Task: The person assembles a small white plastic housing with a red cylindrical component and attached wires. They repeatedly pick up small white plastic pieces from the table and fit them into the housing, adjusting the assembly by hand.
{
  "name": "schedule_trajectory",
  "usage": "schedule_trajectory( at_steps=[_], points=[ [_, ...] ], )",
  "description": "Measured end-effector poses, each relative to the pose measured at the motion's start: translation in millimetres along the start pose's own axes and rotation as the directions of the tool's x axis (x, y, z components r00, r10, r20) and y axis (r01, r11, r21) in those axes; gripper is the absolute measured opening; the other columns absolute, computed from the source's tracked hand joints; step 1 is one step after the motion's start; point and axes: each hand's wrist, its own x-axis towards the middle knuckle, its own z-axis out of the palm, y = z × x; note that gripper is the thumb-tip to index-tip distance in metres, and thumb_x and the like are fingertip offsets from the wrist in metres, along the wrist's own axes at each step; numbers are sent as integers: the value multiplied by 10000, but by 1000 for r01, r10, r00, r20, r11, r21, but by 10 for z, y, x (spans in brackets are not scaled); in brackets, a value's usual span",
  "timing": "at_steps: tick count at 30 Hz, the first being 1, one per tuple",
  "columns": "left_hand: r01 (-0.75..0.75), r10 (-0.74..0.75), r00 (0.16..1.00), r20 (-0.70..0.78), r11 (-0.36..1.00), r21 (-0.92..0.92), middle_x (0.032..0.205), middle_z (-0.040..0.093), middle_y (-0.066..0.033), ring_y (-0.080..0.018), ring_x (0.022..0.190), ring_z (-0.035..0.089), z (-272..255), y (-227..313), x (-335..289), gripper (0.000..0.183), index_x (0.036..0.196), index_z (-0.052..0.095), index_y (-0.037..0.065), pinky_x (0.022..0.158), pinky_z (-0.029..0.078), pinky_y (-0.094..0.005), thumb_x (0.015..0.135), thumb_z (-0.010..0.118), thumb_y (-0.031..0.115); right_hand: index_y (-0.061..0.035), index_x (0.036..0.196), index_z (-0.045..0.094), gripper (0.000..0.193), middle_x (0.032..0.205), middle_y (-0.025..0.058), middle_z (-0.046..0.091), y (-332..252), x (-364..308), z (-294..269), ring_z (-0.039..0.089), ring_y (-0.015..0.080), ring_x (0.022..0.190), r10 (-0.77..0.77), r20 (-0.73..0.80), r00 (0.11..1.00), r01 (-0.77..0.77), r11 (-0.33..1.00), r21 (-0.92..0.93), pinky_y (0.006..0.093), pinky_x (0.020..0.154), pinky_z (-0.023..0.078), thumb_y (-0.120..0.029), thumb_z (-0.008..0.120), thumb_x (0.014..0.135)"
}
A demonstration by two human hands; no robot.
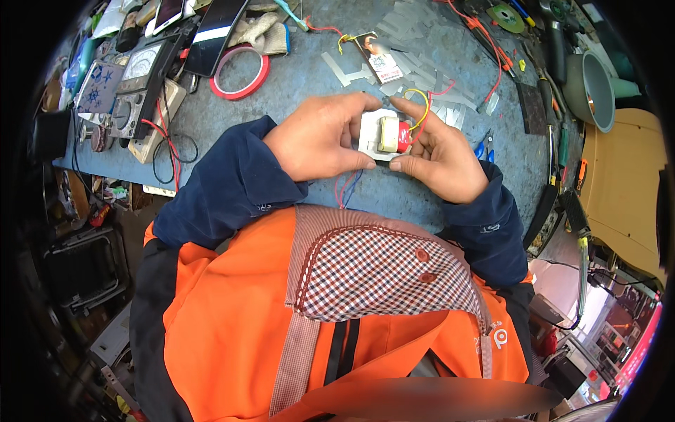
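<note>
Both my hands hold a small transformer (387, 135) above the near part of the bench. It has a pale metal core, a cream bobbin and a red-wrapped winding (404, 136). My left hand (320, 137) grips its left side between thumb and fingers. My right hand (446, 151) closes on its right side, thumb low and index finger high. A yellow wire (425, 96) and red wires loop up from the winding over my right fingers. Red and blue wires (346, 188) hang at the bench's near edge below the transformer.
Thin metal strips (415, 53) lie scattered beyond my hands, beside a second wired, labelled part (382, 65). On the left are a red tape roll (264, 79), an analog multimeter (140, 74), a phone (214, 35) and a glove (264, 32). Tools and a grey-green bowl-shaped piece (589, 91) crowd the right.
</note>
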Motion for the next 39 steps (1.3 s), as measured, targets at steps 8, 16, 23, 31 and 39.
schedule_trajectory(
  at_steps=[8, 16, 23, 31, 39],
  points=[
    [38, -36, 999, 12, 990, -137, 1076, 711, -91, -161, 1073, 713, 115, -39, 40, 733, 1455, 519, -75, 901, 584, -311, 818, 881, -53, -25, 1654, 396, 820, 866, 33, 665, 38, -9, 22, 597, 96, 781, -34, 31, 999, 30, 992, 121, 303, 729, 524, 13, 781, 931],
    [322, -288, 946, 151, 891, -320, 1092, 705, -90, -138, 1038, 697, 28, 75, 1, 774, 1514, 473, -77, 890, 583, -297, 841, 856, -95, -1, 1655, 382, 794, 812, 36, 607, 22, -8, -15, 580, 121, 745, -47, 83, 995, 54, 995, -80, 318, 710, 511, -17, 762, 958],
    [266, -269, 963, 23, 927, -263, 1030, 696, -85, -135, 927, 677, 185, 63, -69, 775, 1511, 500, -75, 816, 575, -301, 836, 880, -43, -12, 1683, 342, 775, 1018, 25, 634, -85, -17, -25, 593, 88, 891, 11, 135, 991, -14, 1000, 22, 270, 797, 507, 47, 689, 992],
    [6, 1, 998, -65, 996, 93, 1060, 715, -230, -427, 942, 711, 119, 188, 47, 617, 1282, 669, 3, 805, 567, -490, 748, 909, 198, 21, 1638, 378, 810, 813, 87, 651, -108, -6, 4, 656, 178, 726, 8, 50, 999, -1, 992, -129, 344, 691, 537, -31, 702, 898],
    [-151, 172, 985, -3, 869, 471, 1068, 660, -170, -404, 1048, 632, -20, 291, 270, 587, 1158, 707, 18, 929, 529, -481, 680, 917, 287, 11, 1557, 486, 690, 820, 69, 680, -314, -105, -289, 659, 156, 731, 127, 161, 979, -110, 988, -111, 335, 681, 532, -97, 763, 934]
  ],
)
